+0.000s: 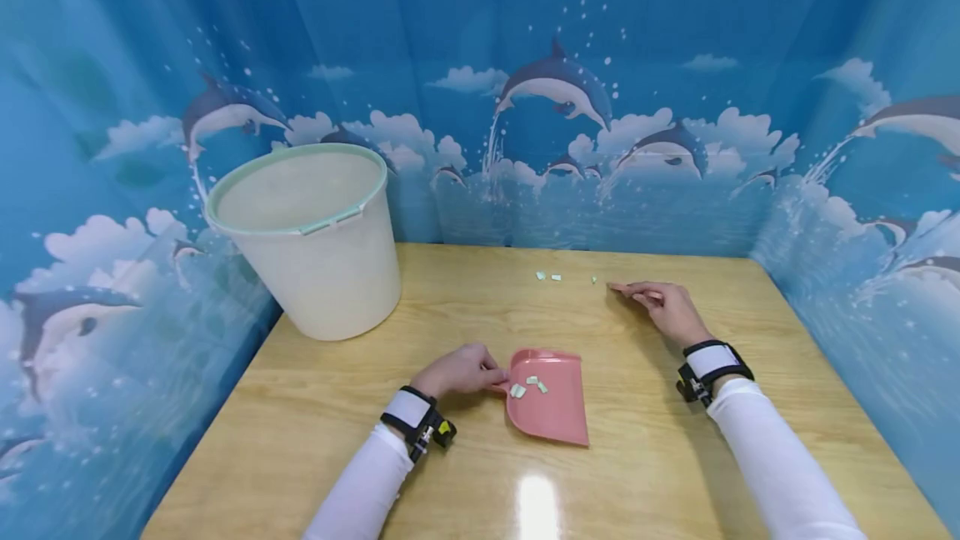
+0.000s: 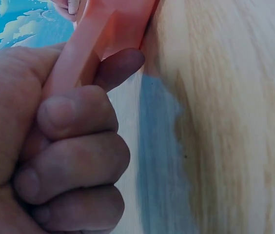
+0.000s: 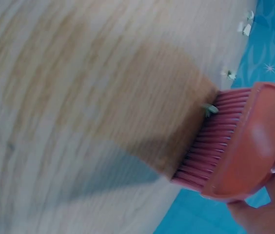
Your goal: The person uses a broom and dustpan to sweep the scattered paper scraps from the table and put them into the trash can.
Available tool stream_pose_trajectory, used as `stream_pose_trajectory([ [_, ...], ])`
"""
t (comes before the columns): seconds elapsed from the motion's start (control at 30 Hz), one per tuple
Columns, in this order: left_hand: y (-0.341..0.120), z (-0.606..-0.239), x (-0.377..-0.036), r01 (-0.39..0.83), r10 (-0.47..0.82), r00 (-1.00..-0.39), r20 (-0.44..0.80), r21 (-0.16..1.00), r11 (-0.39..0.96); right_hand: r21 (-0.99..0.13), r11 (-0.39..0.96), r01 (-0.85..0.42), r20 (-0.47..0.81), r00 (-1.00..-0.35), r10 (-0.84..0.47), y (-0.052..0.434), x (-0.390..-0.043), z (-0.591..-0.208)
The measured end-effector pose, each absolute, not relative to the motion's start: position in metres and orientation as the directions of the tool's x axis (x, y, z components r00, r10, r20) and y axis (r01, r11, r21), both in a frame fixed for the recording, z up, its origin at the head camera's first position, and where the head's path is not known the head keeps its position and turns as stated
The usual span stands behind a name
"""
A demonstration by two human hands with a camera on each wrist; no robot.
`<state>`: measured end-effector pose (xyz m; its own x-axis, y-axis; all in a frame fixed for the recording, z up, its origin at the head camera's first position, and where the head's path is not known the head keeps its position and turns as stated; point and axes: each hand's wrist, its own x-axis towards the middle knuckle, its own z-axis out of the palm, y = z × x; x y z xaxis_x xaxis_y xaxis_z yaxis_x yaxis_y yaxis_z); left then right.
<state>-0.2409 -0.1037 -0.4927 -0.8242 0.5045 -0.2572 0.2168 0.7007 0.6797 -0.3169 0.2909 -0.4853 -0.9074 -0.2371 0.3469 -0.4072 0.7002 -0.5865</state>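
Observation:
A pink dustpan [image 1: 558,411] lies on the wooden table, its wide edge facing right. My left hand [image 1: 459,370] grips its handle [image 2: 81,53], with the fingers curled round it in the left wrist view. Several pale green scraps [image 1: 518,391] rest in the pan near the handle. Farther back on the right, my right hand [image 1: 672,315] holds a small pinkish-red brush [image 3: 252,146], bristles down on the table. One scrap [image 3: 209,109] touches the bristles. More small scraps [image 1: 557,277] lie to the left of the brush, near the table's back edge.
A tall whitish bucket [image 1: 330,282] with a mint-green rim stands at the table's back left corner. Blue dolphin-print curtains [image 1: 465,23] hang behind the table [image 1: 315,440] and along both sides.

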Motion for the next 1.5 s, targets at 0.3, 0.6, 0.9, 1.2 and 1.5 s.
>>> stream_pose_trajectory([
  [0.3, -0.105, -0.488, -0.244, 0.216, 0.505, -0.82, -0.269, 0.672, 0.709, -0.574, 0.731, -0.37, 0.276, -0.927, -0.253, 0.289, -0.292, -0.473],
  [0.6, -0.104, -0.493, -0.242, 0.204, 0.506, -0.819, -0.271, 0.685, 0.699, -0.502, 0.746, -0.437, 0.339, -0.893, -0.296, 0.269, -0.243, -0.473],
  [0.9, -0.105, -0.492, -0.242, 0.185, 0.49, -0.825, -0.281, 0.685, 0.705, -0.507, 0.736, -0.448, 0.372, -0.884, -0.283, 0.249, -0.212, -0.463],
  [1.2, -0.104, -0.492, -0.243, 0.207, 0.499, -0.821, -0.277, 0.67, 0.713, -0.606, 0.683, -0.408, 0.311, -0.911, -0.269, 0.23, -0.192, -0.441],
  [1.5, -0.105, -0.492, -0.243, 0.223, 0.511, -0.817, -0.266, 0.673, 0.706, -0.342, 0.83, -0.44, 0.463, -0.848, -0.259, 0.23, -0.205, -0.451],
])
